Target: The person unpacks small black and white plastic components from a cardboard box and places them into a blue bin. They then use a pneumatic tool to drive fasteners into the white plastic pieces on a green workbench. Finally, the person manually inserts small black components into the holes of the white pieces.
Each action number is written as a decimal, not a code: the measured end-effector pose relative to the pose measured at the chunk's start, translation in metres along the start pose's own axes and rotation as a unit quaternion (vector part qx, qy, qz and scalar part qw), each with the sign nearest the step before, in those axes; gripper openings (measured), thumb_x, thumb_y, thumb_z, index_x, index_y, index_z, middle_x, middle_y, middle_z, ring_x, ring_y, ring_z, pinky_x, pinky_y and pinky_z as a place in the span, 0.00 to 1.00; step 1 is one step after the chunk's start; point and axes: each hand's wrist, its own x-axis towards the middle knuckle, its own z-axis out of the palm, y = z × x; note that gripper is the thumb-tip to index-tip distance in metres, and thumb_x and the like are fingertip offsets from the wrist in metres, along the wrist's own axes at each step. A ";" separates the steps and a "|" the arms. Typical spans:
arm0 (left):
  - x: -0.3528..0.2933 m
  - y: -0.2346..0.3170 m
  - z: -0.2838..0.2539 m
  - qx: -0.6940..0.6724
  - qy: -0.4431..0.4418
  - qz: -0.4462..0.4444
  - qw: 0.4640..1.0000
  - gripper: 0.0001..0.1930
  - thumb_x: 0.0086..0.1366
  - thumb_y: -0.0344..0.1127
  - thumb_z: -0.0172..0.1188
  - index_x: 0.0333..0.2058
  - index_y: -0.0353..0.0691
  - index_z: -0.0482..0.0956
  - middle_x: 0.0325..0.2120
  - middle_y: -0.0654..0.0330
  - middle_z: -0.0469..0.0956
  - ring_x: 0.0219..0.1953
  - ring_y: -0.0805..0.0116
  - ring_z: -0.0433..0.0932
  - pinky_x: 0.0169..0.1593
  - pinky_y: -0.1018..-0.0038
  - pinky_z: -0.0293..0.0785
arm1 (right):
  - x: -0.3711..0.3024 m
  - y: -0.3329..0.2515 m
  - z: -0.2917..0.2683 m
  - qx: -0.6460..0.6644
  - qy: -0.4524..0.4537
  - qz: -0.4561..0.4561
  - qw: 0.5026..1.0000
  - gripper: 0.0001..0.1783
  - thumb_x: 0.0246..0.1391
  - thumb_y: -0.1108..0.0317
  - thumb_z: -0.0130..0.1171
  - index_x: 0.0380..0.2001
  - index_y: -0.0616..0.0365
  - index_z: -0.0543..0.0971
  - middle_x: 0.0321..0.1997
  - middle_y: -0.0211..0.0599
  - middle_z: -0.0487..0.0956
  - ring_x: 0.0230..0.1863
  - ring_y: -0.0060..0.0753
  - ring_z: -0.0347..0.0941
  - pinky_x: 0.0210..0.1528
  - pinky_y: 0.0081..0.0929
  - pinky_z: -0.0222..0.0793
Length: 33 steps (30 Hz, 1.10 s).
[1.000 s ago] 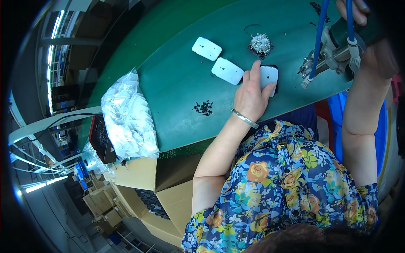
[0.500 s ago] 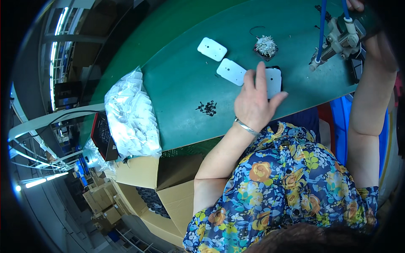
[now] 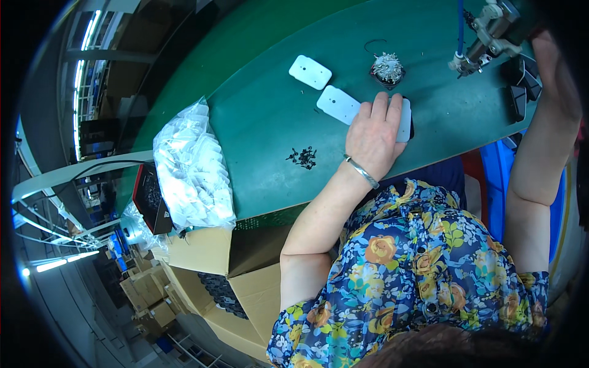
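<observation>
My left hand (image 3: 375,134) lies over a white rounded plate (image 3: 405,121) near the table's front edge. Its fingers are bent over the plate's left side and the thumb is tucked at the near edge, gripping it. A dark part shows beneath this plate. Just left of the hand is a second white plate (image 3: 336,104), with another white plate (image 3: 310,72) farther back. At the far right, my right hand (image 3: 546,52) runs into the dark rim beside a metal tool (image 3: 491,43) with a blue hose; its fingers are hidden.
A small pile of black screws (image 3: 302,157) lies left of my left hand. Silver screws cluster on a round holder (image 3: 388,67) behind. Dark blocks (image 3: 518,92) stand at right. A bag of white parts (image 3: 193,172) and an open carton (image 3: 248,270) are at left.
My left hand has gone from spread fingers to closing over the plate, shifting slightly right. The metal tool has moved up and away, uncovering more of the dark blocks.
</observation>
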 end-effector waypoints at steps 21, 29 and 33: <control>-0.023 0.014 -0.015 -0.027 0.058 0.039 0.997 0.41 0.36 0.34 0.67 0.52 0.31 0.60 0.40 0.48 0.69 0.41 0.53 0.68 0.45 0.66 0.65 | -0.149 0.060 0.034 0.042 -0.327 0.475 0.816 0.27 0.61 0.58 0.37 0.58 0.65 0.54 0.57 0.45 0.61 0.58 0.37 0.58 0.59 0.31 0.52; -0.040 0.002 -0.006 -0.115 0.083 0.011 0.990 0.39 0.35 0.33 0.69 0.50 0.35 0.64 0.45 0.49 0.66 0.44 0.53 0.67 0.47 0.66 0.65 | -0.159 0.075 0.025 0.403 -0.034 0.643 0.651 0.24 0.62 0.56 0.34 0.54 0.59 0.61 0.51 0.36 0.68 0.53 0.30 0.64 0.56 0.32 0.58; -0.058 -0.008 0.011 -0.191 0.114 -0.013 0.975 0.38 0.36 0.31 0.69 0.50 0.36 0.63 0.48 0.48 0.62 0.48 0.53 0.65 0.51 0.65 0.64 | -0.156 0.076 0.023 0.395 -0.011 0.629 0.670 0.24 0.61 0.57 0.36 0.54 0.63 0.60 0.55 0.44 0.65 0.56 0.35 0.62 0.59 0.35 0.56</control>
